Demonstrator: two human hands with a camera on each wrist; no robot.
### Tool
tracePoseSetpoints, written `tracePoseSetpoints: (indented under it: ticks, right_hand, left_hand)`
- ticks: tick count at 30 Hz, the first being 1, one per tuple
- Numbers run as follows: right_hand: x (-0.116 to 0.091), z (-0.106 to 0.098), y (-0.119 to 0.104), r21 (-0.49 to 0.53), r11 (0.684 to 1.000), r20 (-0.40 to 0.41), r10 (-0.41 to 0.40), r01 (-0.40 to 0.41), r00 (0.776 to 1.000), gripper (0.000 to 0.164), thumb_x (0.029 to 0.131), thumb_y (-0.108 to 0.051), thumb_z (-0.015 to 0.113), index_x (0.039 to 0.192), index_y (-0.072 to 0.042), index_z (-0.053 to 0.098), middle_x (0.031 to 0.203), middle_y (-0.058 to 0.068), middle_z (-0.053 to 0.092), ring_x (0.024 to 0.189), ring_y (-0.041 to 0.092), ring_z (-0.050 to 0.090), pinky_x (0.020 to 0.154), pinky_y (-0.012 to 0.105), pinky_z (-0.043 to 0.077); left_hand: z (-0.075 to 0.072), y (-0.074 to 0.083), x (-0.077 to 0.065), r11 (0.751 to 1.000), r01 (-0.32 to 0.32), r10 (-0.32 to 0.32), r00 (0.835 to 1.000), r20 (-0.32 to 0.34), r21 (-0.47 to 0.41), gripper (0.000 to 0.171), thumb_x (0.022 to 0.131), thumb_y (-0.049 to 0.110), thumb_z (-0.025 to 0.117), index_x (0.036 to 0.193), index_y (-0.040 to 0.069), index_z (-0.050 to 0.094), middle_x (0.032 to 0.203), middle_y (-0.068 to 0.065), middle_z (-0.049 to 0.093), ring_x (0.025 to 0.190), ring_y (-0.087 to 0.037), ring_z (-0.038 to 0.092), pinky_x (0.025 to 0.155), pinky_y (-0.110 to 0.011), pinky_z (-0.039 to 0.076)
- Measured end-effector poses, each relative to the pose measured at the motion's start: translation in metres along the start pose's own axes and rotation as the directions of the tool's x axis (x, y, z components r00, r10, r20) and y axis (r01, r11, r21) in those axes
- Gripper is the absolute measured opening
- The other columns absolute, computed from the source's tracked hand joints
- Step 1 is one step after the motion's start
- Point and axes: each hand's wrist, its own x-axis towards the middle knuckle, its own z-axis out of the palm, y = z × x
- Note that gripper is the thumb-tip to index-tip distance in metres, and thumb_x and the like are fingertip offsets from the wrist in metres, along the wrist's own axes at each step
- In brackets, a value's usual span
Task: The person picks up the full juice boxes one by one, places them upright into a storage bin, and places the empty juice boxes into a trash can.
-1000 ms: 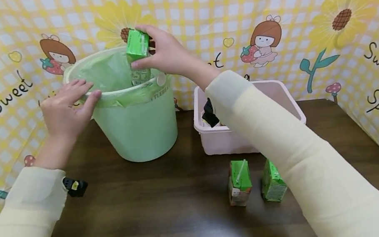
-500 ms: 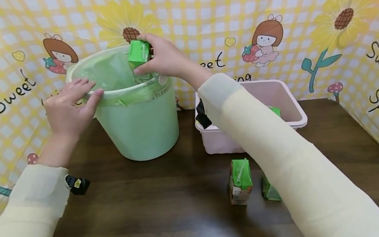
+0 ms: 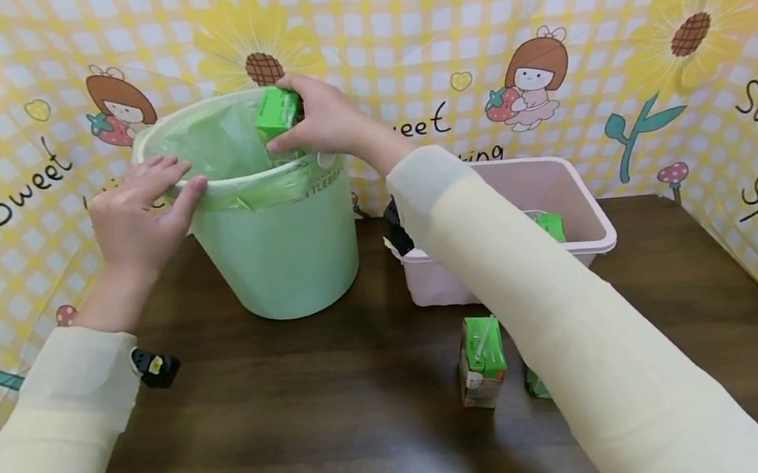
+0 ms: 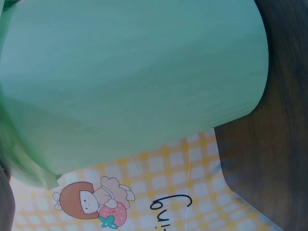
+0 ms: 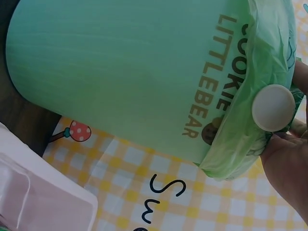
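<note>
My right hand (image 3: 320, 116) grips a green drink carton (image 3: 276, 111) just inside the mouth of a mint-green trash bin (image 3: 283, 253). The carton's lower part is hidden behind the bin's rim. My left hand (image 3: 135, 216) rests on the left side of the rim, fingers and thumb extended over the edge of the green bag (image 3: 210, 143) lining the bin. In the right wrist view the right thumb side (image 5: 284, 168) shows beside the bin's white round knob (image 5: 273, 108).
A pink plastic basket (image 3: 597, 242) stands right of the bin, partly behind my right sleeve, with a green carton (image 3: 551, 226) inside. On the dark wooden table (image 3: 269, 433), a carton with a straw (image 3: 482, 362) stands beside another carton (image 3: 536, 385), mostly hidden by the sleeve.
My right hand has lowered the drink carton further into the bin's mouth. My right forearm has shifted left, covering more of the rear table carton and revealing the one in the basket.
</note>
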Motion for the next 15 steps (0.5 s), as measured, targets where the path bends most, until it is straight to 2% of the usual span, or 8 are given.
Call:
tracePoseSetpoints:
  ticks: [6, 15]
  right_hand:
    - [0.0011, 0.0005, -0.0010, -0.054, 0.998, 0.008, 0.020, -0.020, 1.000, 0.089, 0.079, -0.034, 0.081, 0.151, -0.015, 0.031, 0.136, -0.001, 0.048, 0.112, 0.011, 0.049, 0.089, 0.020, 0.041]
    - [0.0013, 0.0011, -0.0013, -0.069, 0.997, 0.019, 0.038, -0.037, 0.999, 0.093, 0.080, -0.036, 0.080, 0.153, -0.017, 0.027, 0.146, -0.002, 0.042, 0.122, 0.010, 0.045, 0.096, 0.019, 0.037]
  left_hand:
    - [-0.0001, 0.0011, 0.0017, 1.000, -0.001, 0.001, 1.000, 0.000, -0.001, 0.052, 0.092, 0.053, 0.058, 0.101, 0.004, 0.077, 0.102, -0.013, 0.071, 0.102, -0.028, 0.068, 0.078, -0.052, 0.053]
    - [-0.0003, -0.0001, 0.0006, 1.000, -0.005, 0.005, 1.000, 0.003, -0.002, 0.053, 0.092, 0.053, 0.058, 0.101, 0.004, 0.077, 0.102, -0.014, 0.071, 0.101, -0.030, 0.068, 0.084, -0.049, 0.052]
